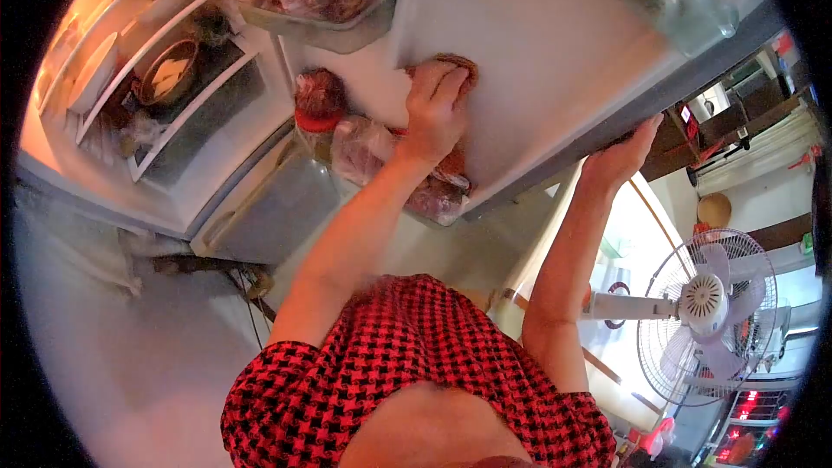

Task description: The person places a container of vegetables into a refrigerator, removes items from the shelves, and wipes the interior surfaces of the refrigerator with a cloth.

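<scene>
The room is partly dim, and a big fridge (152, 204) is open in it, with a warm orange glow inside. On the far left, the fridge has curved shelves. A brown bowl (173, 74) with pale bits in it sits there. Below that, a gray drawer front (269, 199) shows.

Next comes the inside of the white door (520, 52). High up, a clear bin (334, 28) is full of bags and small ring shapes. Lower down, there is a jar (319, 104) with a red band, and just beside it a see-through bag (360, 149).

The left hand (436, 117) is in the middle. Its fingers are bent and hold a brown cloth (464, 72), which is against the flat white inside of the door, to the right of the jar. It could be a sponge; I can't tell. Below both arms is a red and black checked shirt (416, 325).

More to the right, the right hand (622, 154) is on the door's gray edge. Some of its fingers are hidden, so I can't tell how tightly they grip. At the far right are a white fan (706, 303) and some red lights (747, 405).
</scene>
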Available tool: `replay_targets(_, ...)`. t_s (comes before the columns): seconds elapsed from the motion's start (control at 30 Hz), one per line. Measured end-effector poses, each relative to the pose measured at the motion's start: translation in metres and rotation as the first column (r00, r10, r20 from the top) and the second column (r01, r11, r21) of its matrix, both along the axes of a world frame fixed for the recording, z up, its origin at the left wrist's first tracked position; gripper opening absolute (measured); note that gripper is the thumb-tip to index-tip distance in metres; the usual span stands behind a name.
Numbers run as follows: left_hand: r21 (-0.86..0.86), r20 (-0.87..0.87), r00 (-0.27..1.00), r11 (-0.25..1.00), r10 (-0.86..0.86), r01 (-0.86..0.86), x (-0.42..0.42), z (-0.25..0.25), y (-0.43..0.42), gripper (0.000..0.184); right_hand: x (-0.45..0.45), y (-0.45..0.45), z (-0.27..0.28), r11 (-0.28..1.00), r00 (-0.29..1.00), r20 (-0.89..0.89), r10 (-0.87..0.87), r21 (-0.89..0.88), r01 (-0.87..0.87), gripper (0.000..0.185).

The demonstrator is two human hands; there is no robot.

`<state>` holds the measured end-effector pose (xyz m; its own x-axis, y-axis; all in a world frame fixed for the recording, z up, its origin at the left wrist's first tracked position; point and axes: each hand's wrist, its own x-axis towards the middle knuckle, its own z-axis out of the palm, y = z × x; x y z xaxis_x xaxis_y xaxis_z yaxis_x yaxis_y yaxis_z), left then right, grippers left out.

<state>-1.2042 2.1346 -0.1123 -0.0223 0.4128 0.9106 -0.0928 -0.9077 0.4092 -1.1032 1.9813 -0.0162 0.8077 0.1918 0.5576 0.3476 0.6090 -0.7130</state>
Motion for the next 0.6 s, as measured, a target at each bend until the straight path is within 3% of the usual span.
replay_targets(0.07, 0.026, -0.067, 0.996, 0.998, -0.063, 0.065, -0.002, 0.000, 0.003, 0.026, 0.004, 0.001, 0.001, 0.999, 0.999, -0.001, 0.042, 0.007, -0.042, 0.046)
replay_targets(0.2, 0.137, -0.094, 0.996, 0.990, 0.001, 0.012, -0.011, -0.001, 0.002, 0.027, 0.003, -0.001, 0.000, 0.998, 0.997, 0.055, 0.061, 0.025, -0.062, 0.047)
replay_targets(0.27, 0.136, -0.209, 0.978, 0.990, -0.001, 0.030, -0.018, -0.007, -0.002, 0.028, 0.006, -0.003, -0.003, 0.997, 0.997, 0.029, 0.072, 0.009, -0.072, 0.046)
replay_targets(0.47, 0.046, -0.054, 0.998, 0.999, -0.017, 0.019, -0.008, 0.030, -0.002, 0.025, -0.001, -0.004, 0.001, 0.997, 0.996, 0.056, 0.074, 0.023, -0.075, 0.046)
replay_targets(0.6, -0.006, -0.112, 0.994, 1.000, 0.019, -0.020, -0.009, -0.010, 0.000, 0.021, 0.009, -0.001, -0.002, 0.999, 0.999, 0.000, 0.048, -0.001, -0.048, 0.046)
